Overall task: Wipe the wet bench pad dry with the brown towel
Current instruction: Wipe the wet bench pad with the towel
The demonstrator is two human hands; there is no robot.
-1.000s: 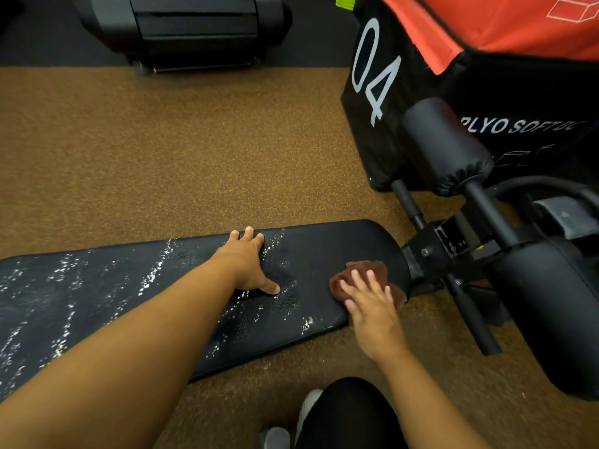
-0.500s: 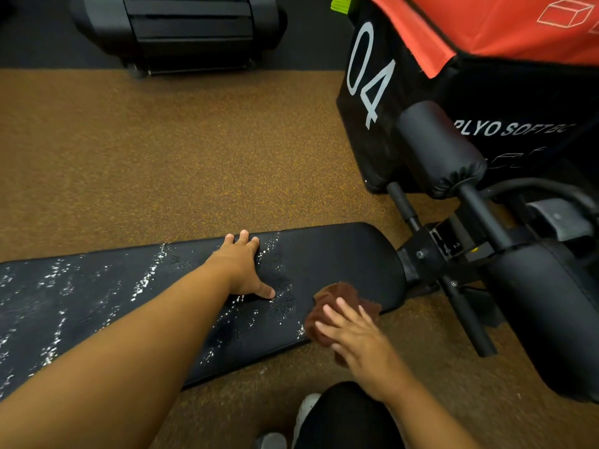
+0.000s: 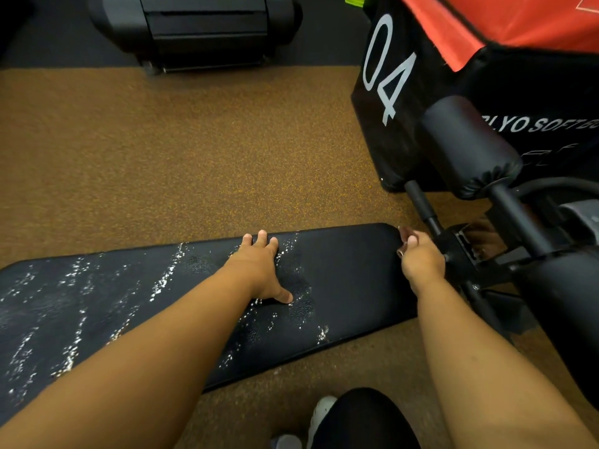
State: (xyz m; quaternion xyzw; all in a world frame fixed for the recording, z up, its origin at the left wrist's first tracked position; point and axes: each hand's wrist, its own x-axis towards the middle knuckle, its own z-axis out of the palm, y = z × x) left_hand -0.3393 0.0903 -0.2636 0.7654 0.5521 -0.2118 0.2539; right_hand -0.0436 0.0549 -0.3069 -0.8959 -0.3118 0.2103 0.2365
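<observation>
The black bench pad (image 3: 353, 277) runs from the lower left to the middle right, low over the floor. Water droplets shine across its left and middle parts; its right end looks matte. My left hand (image 3: 262, 270) lies flat on the pad's middle, fingers spread over the far edge, thumb pointing right. My right hand (image 3: 421, 260) is at the pad's far right corner, fingers curled over the brown towel (image 3: 404, 235). Only a small dark strip of the towel shows past my fingers; my hand hides the rest.
The bench's black frame and roller pads (image 3: 466, 150) stand just right of my right hand. Behind them is a black and orange plyo soft box (image 3: 408, 76) marked 04. A dark machine (image 3: 194, 30) sits at the top. Brown speckled floor (image 3: 178, 163) lies beyond the pad. My knee and shoe (image 3: 321, 413) are below.
My right hand has carried the towel from the pad's near edge up and right to the far right corner, and it now covers almost all of the towel. My left hand stayed put.
</observation>
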